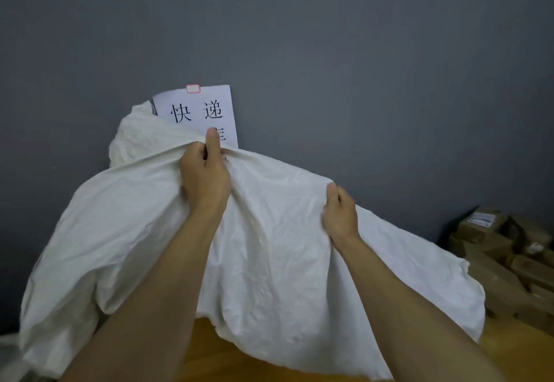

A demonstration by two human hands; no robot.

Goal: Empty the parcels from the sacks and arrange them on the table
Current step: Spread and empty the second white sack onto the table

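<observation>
A large white cloth sack (269,246) is held up in front of me and fills the middle of the view. My left hand (205,174) grips a bunched fold at the sack's top edge, thumb pointing up. My right hand (340,213) grips the sack's edge lower and to the right. The sack hangs loose and crumpled over the wooden table (209,351). What is inside it is hidden. Several brown cardboard parcels (503,258) lie piled on the table at the right.
A grey wall (329,52) stands close behind the table. A white paper sign (198,111) with black characters is taped to it, partly hidden by the sack. A bit of pale material (9,348) shows at the lower left corner.
</observation>
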